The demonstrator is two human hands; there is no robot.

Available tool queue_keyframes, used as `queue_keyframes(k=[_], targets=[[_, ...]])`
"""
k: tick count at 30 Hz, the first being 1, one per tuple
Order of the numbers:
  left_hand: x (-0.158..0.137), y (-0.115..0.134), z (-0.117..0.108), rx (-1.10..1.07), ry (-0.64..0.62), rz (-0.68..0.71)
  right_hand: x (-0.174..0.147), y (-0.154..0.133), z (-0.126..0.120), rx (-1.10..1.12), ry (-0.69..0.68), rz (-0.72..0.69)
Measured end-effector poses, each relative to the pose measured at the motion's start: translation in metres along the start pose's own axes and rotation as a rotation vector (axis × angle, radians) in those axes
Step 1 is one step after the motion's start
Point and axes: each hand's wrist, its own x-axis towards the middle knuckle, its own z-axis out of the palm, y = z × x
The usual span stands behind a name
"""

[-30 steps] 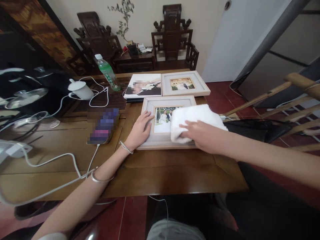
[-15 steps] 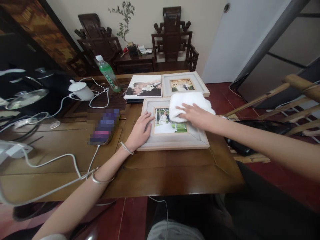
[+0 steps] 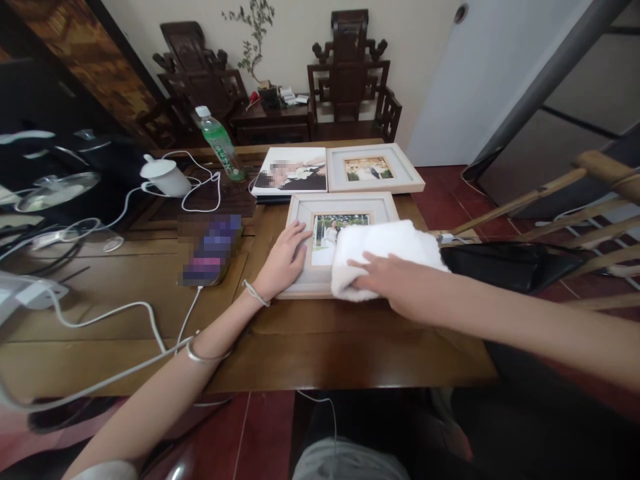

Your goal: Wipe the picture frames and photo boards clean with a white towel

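Observation:
A light wooden picture frame [image 3: 340,202] with a wedding photo lies flat on the brown table [image 3: 320,353]. My left hand [image 3: 287,260] rests open on its left border, fingers stretched out. Over the frame's lower right part lies a folded white towel [image 3: 390,250]. My right hand [image 3: 383,277] is closed on the towel's near edge, its thumb side tucked into the fold, pressing it against the frame. The towel covers the frame's lower right corner and part of the photo.
Behind lie a second picture frame [image 3: 410,175] and a white-edged photo panel [image 3: 295,157]. To the left are a green-labelled bottle [image 3: 223,143], a lidded white cup [image 3: 166,177], a phone [image 3: 213,250] on a white cable, and a glass-lidded pot [image 3: 60,190]. A wooden chair [image 3: 600,173] stands at right.
My right hand has drawn the towel toward me, from the frame's upper right down over its lower right corner. My left hand has stayed on the left border.

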Motion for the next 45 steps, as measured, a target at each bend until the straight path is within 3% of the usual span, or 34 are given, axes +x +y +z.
queue_keyframes(k=[3,6,11,15,17,20,25,31,35,40,45], targets=[[0.000,0.000,0.000,0.001,-0.006,-0.001,-0.013,-0.028,-0.009,0.022,-0.030,-0.014],[0.000,0.000,0.000,-0.003,-0.013,0.002,-0.009,-0.030,-0.005,-0.010,-0.039,0.002],[0.000,0.000,0.000,0.003,-0.012,0.006,0.019,0.018,0.014,-0.114,0.033,0.086],[0.000,-0.001,0.002,0.001,-0.001,-0.006,0.044,0.058,0.010,-0.216,0.143,0.155],[0.000,-0.002,0.002,0.005,-0.002,-0.005,0.054,0.069,0.007,-0.271,0.197,0.151],[0.000,-0.003,0.003,0.025,-0.019,-0.003,0.065,0.077,0.009,-0.307,0.136,0.077],[0.001,-0.005,0.004,0.043,-0.037,0.007,0.061,0.060,0.017,-0.263,0.043,0.027],[0.001,-0.004,0.004,0.036,-0.038,-0.004,0.020,0.002,0.003,-0.059,-0.015,-0.006],[0.001,-0.003,0.003,0.039,-0.045,-0.003,0.001,-0.021,-0.003,0.007,0.007,-0.049],[0.001,-0.004,0.004,0.034,-0.036,-0.002,0.009,-0.013,0.006,-0.063,0.004,-0.022],[0.001,-0.004,0.004,0.033,-0.028,0.004,0.039,0.029,0.010,-0.200,0.024,0.053]])
